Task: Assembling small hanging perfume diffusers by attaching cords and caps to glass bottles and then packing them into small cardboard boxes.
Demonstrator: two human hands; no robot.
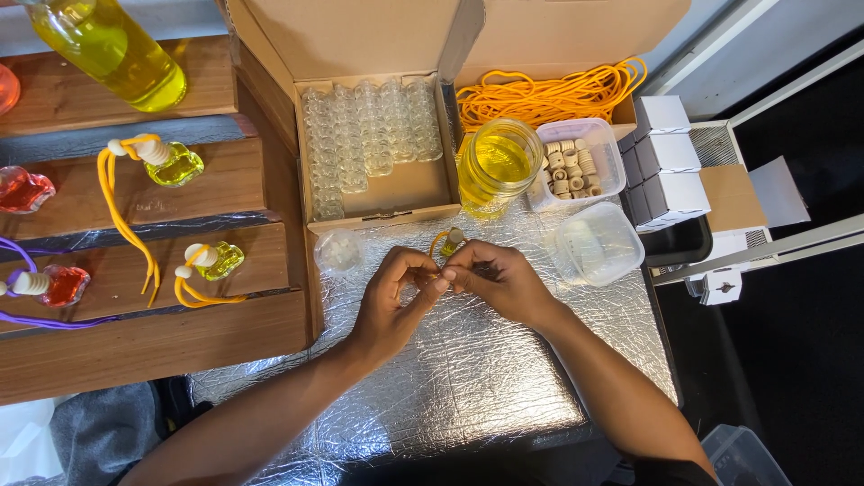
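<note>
Both hands pinch small yellow bottle w/ orange cord, table centre.
Left hand (396, 286) & right hand (493, 277) grip small bottle (450, 243); open jar of yellow liquid (498, 165) just beyond. Slip could spill, or elbow jar.

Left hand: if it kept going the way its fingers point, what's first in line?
Left hand points up and right, its fingertips meeting the right hand at a small bottle with orange cord. So that bottle comes first; beyond it, probably the jar of yellow liquid.
</note>
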